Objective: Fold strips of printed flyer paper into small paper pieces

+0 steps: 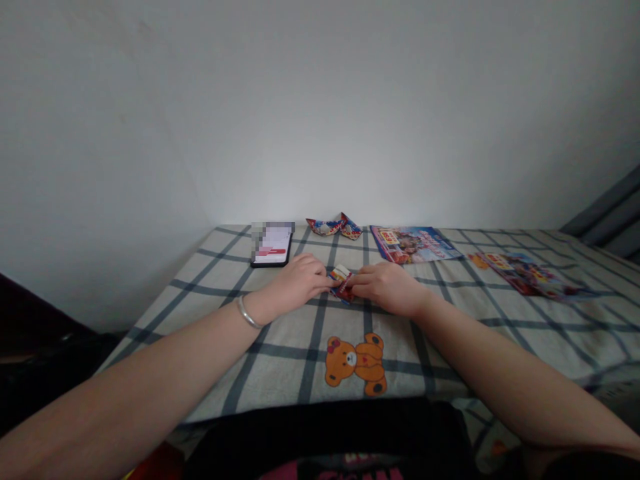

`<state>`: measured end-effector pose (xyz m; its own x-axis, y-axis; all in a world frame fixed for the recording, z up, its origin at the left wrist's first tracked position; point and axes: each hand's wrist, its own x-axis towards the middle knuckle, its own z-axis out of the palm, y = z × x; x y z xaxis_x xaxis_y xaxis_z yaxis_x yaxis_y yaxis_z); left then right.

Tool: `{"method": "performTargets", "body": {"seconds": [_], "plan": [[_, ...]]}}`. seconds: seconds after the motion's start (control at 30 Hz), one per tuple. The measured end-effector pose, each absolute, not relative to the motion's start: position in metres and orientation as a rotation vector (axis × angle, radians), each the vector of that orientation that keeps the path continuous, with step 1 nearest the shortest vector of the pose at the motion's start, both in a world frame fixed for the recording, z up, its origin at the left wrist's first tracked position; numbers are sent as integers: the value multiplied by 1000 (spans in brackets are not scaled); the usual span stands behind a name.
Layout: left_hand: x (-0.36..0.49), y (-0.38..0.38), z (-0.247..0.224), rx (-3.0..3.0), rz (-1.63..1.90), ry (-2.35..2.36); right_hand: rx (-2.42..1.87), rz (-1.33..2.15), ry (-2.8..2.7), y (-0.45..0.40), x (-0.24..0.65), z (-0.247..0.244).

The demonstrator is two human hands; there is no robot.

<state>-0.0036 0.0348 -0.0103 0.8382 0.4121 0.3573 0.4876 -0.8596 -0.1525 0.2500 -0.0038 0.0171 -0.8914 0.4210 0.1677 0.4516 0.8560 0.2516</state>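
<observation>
A small folded piece of printed paper [342, 283], red, blue and white, lies between my two hands over the checked cloth. My left hand [300, 275], with a silver bangle at the wrist, pinches its left edge. From the other side my right hand [383, 285] has its fingers closed on the right edge. Behind them, close to the wall, sit folded paper boats [327, 227] made of similar printed paper. Part of the paper is covered by my fingertips.
A phone [271, 245] with a lit screen lies behind my left hand. Two printed flyers, one nearer [414, 245] and one farther right [535, 272], lie flat on the checked tablecloth [210, 280]. A white wall [320, 113] stands behind the table.
</observation>
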Motion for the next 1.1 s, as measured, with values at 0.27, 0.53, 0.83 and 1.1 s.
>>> {"method": "performTargets", "body": {"seconds": [0.27, 0.53, 0.83, 1.1], "plan": [[-3, 38, -13, -2920, -485, -621, -859, -284, -2870, -7, 249, 16], [0, 37, -8, -2984, -284, -748, -1200, -160, -2695, -12, 240, 14], [2, 36, -10, -3018, -209, -889, -1412, -290, -2652, -17, 224, 15], [7, 31, -21, -2891, -328, -903, -1368, -271, -2581, -12, 227, 8]]}}
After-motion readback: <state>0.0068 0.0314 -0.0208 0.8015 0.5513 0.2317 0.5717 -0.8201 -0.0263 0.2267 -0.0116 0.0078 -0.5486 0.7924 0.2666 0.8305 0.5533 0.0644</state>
